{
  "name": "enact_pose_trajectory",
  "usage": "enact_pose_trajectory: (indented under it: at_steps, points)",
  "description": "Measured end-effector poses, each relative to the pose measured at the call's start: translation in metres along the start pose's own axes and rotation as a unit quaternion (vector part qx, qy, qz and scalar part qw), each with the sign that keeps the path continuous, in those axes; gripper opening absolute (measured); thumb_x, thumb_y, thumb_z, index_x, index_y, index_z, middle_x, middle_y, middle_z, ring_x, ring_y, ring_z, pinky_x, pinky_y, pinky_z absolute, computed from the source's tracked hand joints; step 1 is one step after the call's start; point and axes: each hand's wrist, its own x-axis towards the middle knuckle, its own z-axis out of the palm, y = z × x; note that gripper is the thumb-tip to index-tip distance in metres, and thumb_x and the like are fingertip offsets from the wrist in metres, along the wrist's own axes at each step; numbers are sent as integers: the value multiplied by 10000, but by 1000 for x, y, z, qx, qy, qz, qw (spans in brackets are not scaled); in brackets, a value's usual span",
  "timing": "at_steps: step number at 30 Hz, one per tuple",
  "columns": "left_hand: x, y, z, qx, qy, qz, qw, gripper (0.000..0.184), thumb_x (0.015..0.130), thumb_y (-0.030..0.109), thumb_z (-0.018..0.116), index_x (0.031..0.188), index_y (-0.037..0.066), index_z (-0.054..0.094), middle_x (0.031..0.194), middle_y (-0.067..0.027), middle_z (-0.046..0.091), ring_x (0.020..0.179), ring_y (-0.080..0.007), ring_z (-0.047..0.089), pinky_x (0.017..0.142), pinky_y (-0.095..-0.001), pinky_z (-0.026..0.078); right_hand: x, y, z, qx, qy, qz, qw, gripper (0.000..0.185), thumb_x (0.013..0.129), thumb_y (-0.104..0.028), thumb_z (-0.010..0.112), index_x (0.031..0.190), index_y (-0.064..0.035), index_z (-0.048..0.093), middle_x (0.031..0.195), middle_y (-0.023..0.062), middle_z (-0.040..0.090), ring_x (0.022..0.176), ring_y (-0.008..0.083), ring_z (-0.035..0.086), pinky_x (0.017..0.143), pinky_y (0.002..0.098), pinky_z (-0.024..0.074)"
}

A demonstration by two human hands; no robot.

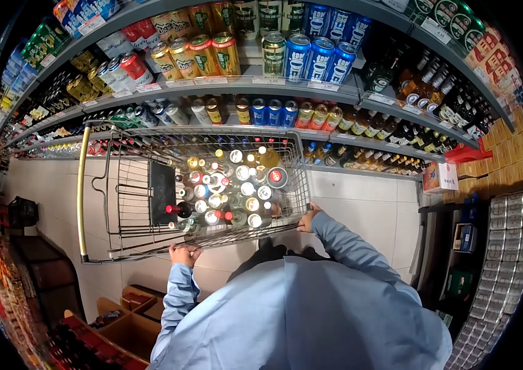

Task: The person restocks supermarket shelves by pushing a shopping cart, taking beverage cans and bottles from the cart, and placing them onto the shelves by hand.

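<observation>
A wire shopping cart (302, 176) stands sideways before me, its yellow handle (82, 191) at the left. My left hand (185, 254) is closed on the near side rim, fingers curled over the wire. At the near right corner, my right hand (310, 218) grips the cart too; its fingertips are partly hidden. Many upright bottles, seen from their caps, crowd the basket. Among them are a red-topped round container (277, 177) and a dark bottle with a red neck (180, 209) beside the black seat panel (163, 192).
Beyond the cart, shelves (261, 80) hold rows of beer cans and bottles. Stacked cartons (508, 154) and shrink-wrapped cans (502, 246) line the right. Cardboard boxes (129, 330) sit behind at lower left, near a dark rack (45, 271). Pale tiled floor (360, 209) surrounds the cart.
</observation>
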Motion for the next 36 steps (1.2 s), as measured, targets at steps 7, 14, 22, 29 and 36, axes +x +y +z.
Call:
enact_pose_trajectory:
  at_steps: [7,14,22,29,36]
  points:
    - [-3,-4,9,-8,24,21,999,218,725,407,658,836,226,706,812,-22,674,858,-211,591,952,-423,259,-6,-2,-2,13,-11,11,1000,379,830,-501,430,1003,-250,654,1009,-6,643,1039,191,553,1050,528,26]
    - [-9,0,13,-15,39,43,998,220,719,408,661,848,235,703,819,-12,674,865,-200,589,943,-420,261,-11,-1,8,7,-23,26,999,346,829,-477,435,1021,-284,650,988,5,652,1017,217,568,1058,529,45]
    - [-14,15,16,-50,43,59,996,207,720,395,666,844,235,707,826,25,675,881,-155,567,950,-409,231,-20,6,21,8,-27,28,999,346,813,-462,441,1015,-273,648,980,8,651,982,219,586,1035,564,62]
    - [-19,34,15,-52,20,52,997,180,718,370,673,843,245,706,876,51,675,931,-132,565,956,-390,213,-36,14,32,0,-30,39,999,358,809,-475,444,1028,-272,641,1015,16,641,1017,229,567,1044,549,81]
    - [-20,48,20,-69,12,61,996,174,706,353,688,838,240,705,878,51,677,936,-128,565,954,-383,216,-54,22,35,30,-64,47,996,366,808,-478,456,1045,-260,632,1004,8,645,1038,213,557,1047,548,63]
